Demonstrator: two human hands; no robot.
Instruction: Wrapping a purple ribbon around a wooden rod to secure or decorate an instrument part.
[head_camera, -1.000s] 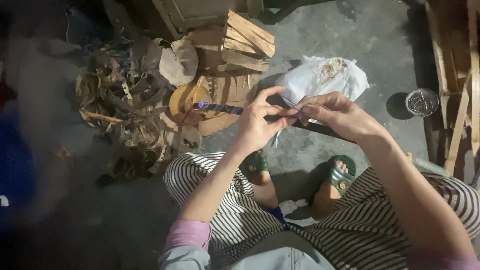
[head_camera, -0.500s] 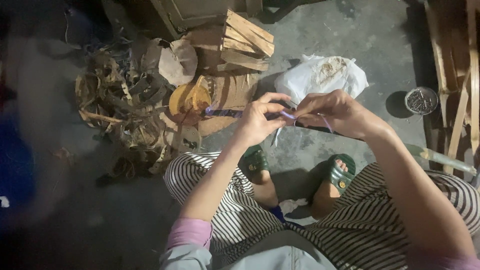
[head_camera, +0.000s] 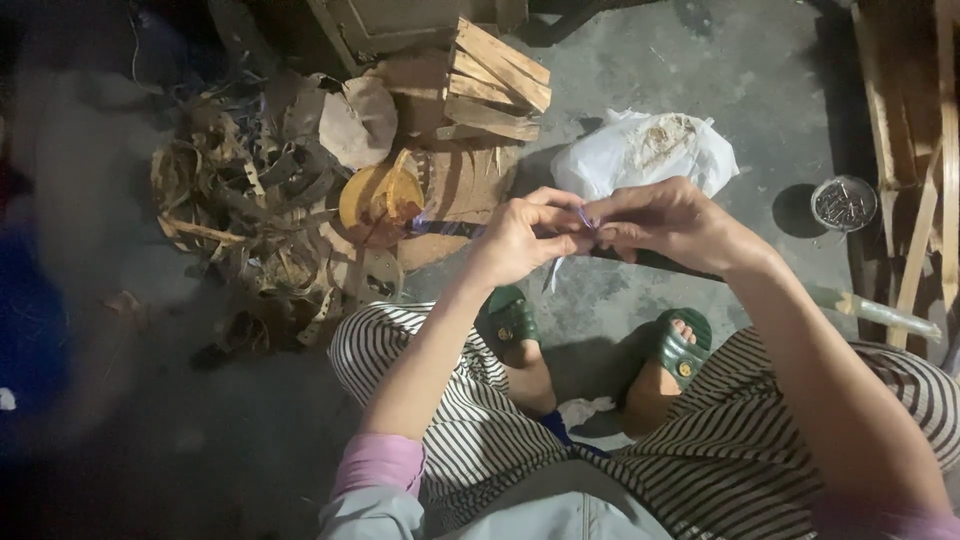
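My left hand (head_camera: 522, 238) and my right hand (head_camera: 661, 221) meet in front of me above the concrete floor, fingertips pinched together on a thin purple strip (head_camera: 585, 218). A pale end of the strip hangs down below the fingers, and a darker length trails left toward the yellow roll (head_camera: 377, 203). Under my right hand a long dark stick runs right toward a pale wrapped end (head_camera: 880, 312). My feet in green sandals (head_camera: 512, 318) rest on the floor below the hands.
A heap of brown dried strips (head_camera: 240, 220) and split wood pieces (head_camera: 495, 85) lie at upper left. A white plastic bag (head_camera: 645, 150) sits behind my hands. A small tin of nails (head_camera: 843, 203) stands near a wooden frame (head_camera: 925, 150) at right.
The long dark strip held stretched to the left a second ago has been drawn in. Both hands have closed together, fingertips now pinching the purple strip between them.
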